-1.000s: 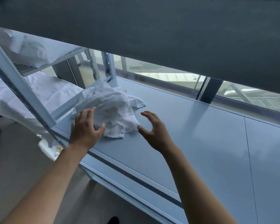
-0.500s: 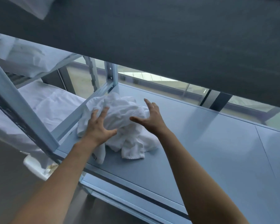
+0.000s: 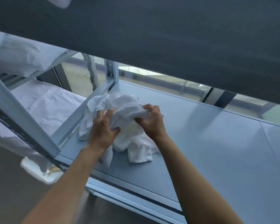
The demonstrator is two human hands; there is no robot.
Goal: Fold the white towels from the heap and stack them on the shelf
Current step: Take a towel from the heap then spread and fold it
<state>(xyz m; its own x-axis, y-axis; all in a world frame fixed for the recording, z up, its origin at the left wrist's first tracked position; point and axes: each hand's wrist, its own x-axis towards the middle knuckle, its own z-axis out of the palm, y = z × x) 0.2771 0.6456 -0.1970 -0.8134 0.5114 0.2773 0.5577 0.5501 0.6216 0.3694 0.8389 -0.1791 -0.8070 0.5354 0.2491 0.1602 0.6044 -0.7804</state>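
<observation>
While the heap point(image 3: 134, 143) lies at the shelf's point(image 3: 208, 143) left end, both grips clutch its top towel — left grip point(image 3: 103, 129) curled round a fold; right grip point(image 3: 153, 122) bunching the cloth.

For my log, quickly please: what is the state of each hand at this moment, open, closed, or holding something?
Left hand: closed, gripping the white towel.
Right hand: closed, gripping the same white towel.

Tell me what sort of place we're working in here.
Likely a linen storeroom or laundry area: a grey metal shelf, more white linen spread to its left, and a crumpled towel heap on the shelf.
</observation>
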